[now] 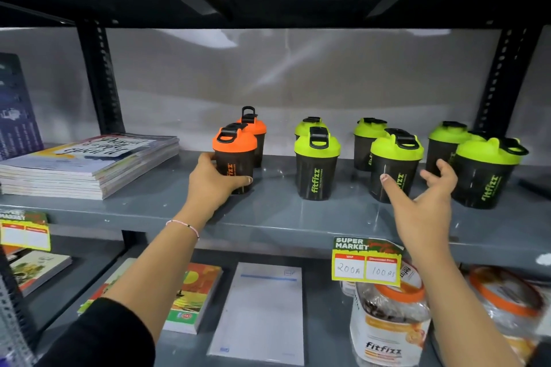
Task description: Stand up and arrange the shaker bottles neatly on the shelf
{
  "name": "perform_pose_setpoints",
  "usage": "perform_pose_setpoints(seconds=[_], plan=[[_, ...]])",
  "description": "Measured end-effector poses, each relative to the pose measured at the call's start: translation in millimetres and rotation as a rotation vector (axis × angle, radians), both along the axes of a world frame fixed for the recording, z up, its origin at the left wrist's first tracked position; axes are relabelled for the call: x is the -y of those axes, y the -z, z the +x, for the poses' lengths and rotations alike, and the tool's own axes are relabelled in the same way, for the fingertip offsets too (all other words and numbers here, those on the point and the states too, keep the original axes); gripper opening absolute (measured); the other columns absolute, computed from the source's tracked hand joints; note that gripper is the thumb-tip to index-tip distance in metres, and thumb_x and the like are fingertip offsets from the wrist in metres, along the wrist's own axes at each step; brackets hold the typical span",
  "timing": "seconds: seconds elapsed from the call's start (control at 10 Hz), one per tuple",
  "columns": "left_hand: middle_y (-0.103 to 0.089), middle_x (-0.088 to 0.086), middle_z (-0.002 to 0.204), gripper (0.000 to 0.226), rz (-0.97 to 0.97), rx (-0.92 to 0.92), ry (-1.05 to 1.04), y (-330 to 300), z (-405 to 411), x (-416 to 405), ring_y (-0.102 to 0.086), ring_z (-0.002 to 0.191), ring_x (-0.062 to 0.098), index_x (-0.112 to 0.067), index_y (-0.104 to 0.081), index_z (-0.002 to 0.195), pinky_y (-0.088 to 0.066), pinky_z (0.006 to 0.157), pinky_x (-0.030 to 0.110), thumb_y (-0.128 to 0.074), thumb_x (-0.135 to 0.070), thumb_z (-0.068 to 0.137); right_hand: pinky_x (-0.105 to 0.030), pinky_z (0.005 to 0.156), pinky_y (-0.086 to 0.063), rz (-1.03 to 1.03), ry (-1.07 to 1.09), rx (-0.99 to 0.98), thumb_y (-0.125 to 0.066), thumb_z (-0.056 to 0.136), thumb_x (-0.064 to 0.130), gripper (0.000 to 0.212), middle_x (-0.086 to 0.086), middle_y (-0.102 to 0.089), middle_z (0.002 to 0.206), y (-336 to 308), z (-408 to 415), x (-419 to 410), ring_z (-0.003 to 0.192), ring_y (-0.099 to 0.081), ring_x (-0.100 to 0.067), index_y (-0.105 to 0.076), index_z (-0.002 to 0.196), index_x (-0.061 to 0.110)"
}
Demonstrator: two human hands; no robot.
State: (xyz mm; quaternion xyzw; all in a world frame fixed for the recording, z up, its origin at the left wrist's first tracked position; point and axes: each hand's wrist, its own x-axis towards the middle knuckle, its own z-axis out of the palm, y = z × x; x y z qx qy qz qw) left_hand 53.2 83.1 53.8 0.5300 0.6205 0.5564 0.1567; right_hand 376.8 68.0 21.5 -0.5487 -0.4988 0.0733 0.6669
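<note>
The grey shelf (268, 217) carries everything at this level. A stack of magazines (89, 164) lies at its left end. Eight shaker bottles stand upright along the middle and right of the shelf, in pairs running front to back. Six have green lids: the front-right bottle (484, 170) stands nearest the right end, the front green bottle (393, 164) to its left, and the centre green bottle (316, 164) further left; one more stands behind each. Two have orange lids: the front orange bottle (235, 158) and the rear orange bottle (253, 131) just behind it. My left hand (213, 185) is wrapped around the front orange bottle. My right hand (426, 208) is spread wide and holds nothing, positioned between the front green bottle and the front-right bottle. A price tag (366, 262) hangs on the shelf's front edge.
</note>
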Motion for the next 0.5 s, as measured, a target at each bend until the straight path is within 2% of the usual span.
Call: perform_pose_setpoints(seconds=[0.2,0.3,0.4,0.5], plan=[[-0.057,0.007,0.128,0.084,-0.004,-0.031,0.005,1.5,-0.9,0.8,-0.052,0.098,0.016,-0.012,-0.041,0.131,-0.040,0.083,0.027,-0.087,-0.029,0.063,-0.051,0.097,-0.048,-0.025,0.012,-0.016,-0.072,0.077,0.056,0.092,-0.004,-0.048,0.142,-0.7,-0.9,-0.3,0.112,-0.061,-0.038,-0.021,0.147,0.028],[-0.058,0.007,0.127,0.085,-0.006,-0.034,-0.004,4.2,-3.9,-2.8,-0.054,0.101,0.017,-0.013,-0.042,0.130,-0.040,0.083,0.028,-0.088,-0.031,0.061,-0.044,0.095,-0.048,-0.034,0.022,-0.020,-0.071,0.080,0.053,0.089,-0.004,-0.048,0.143,-1.1,-0.8,-1.6,0.109,-0.062,-0.036,-0.022,0.149,0.025],[-0.059,0.007,0.126,0.085,-0.019,-0.035,-0.015,3.8,-2.7,-2.7,-0.056,0.106,0.022,-0.013,-0.042,0.129,-0.041,0.085,0.030,-0.088,-0.032,0.060,-0.032,0.090,-0.040,-0.032,0.023,-0.070,-0.066,0.089,0.046,0.078,-0.003,-0.047,0.145,-6.9,-1.5,2.6,0.103,-0.059,-0.024,-0.025,0.150,0.019],[-0.057,0.010,0.130,0.091,-0.016,-0.001,-0.034,0.8,-1.6,3.6,-0.054,0.116,0.027,-0.011,-0.038,0.133,-0.042,0.092,0.036,-0.088,-0.033,0.060,-0.026,0.095,-0.034,-0.009,-0.007,-0.174,-0.055,0.099,0.037,0.062,0.000,-0.046,0.147,-9.7,-4.7,8.3,0.116,-0.049,-0.012,-0.030,0.151,0.016]])
